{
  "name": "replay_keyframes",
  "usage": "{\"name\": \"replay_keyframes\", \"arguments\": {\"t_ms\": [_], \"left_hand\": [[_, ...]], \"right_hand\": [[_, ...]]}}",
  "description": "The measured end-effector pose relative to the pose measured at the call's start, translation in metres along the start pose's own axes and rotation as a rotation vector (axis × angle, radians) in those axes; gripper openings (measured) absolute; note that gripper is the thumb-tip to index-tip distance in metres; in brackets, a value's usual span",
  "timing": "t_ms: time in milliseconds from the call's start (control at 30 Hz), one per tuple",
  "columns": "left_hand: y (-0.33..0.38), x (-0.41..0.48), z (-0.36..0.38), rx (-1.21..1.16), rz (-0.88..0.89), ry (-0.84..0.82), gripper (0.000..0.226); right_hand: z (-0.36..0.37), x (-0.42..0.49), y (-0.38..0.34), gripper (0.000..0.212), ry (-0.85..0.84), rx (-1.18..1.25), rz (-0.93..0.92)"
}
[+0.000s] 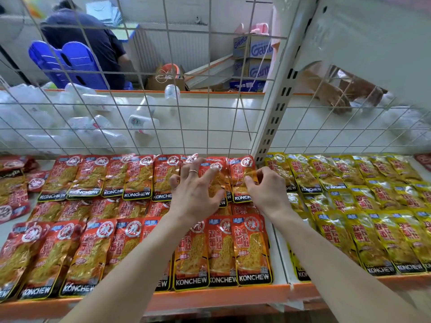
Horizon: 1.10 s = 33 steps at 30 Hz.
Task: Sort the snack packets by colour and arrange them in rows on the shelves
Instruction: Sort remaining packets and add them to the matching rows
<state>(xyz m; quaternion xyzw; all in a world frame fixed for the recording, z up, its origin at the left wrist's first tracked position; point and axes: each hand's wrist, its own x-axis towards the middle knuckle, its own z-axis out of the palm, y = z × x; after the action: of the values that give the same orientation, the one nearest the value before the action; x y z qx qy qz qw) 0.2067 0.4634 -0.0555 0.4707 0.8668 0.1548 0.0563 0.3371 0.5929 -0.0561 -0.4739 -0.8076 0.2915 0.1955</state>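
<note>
Red snack packets [140, 178] lie in three overlapping rows on the left shelf section, the front row [251, 248] nearest me. Yellow packets [384, 236] fill the right section in rows. My left hand [196, 192], a ring on one finger, rests with fingers spread on red packets near the right end of the back row. Beside it, my right hand [268, 190] pinches the right edge of the last red packet [241, 183] in that row, thumb on top.
A wire grid [163, 127] and a slotted upright post [275, 113] back the shelf, whose orange front edge [210, 297] is nearest me. Darker red packets [14, 183] lie jumbled at far left. Behind the grid are white bottles [93, 122], a seated person [88, 38] and another hand [333, 96].
</note>
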Motion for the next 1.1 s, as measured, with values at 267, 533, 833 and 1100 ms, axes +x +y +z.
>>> {"name": "replay_keyframes", "arguments": {"t_ms": [267, 533, 833, 1100], "left_hand": [[-0.003, -0.001, 0.001, 0.044, 0.02, -0.065, 0.065], [-0.003, 0.0, 0.001, 0.015, 0.027, -0.066, 0.063], [-0.008, -0.002, -0.001, 0.065, 0.05, -0.123, 0.068], [-0.003, 0.004, 0.0, 0.091, 0.029, -0.142, 0.066]], "right_hand": [[0.003, -0.002, -0.002, 0.029, 0.008, -0.033, -0.008], [0.005, -0.006, -0.002, 0.04, 0.066, -0.222, -0.039], [0.001, -0.009, 0.011, 0.056, -0.151, -0.314, -0.492], [0.008, -0.012, 0.004, 0.057, -0.116, -0.316, -0.397]]}}
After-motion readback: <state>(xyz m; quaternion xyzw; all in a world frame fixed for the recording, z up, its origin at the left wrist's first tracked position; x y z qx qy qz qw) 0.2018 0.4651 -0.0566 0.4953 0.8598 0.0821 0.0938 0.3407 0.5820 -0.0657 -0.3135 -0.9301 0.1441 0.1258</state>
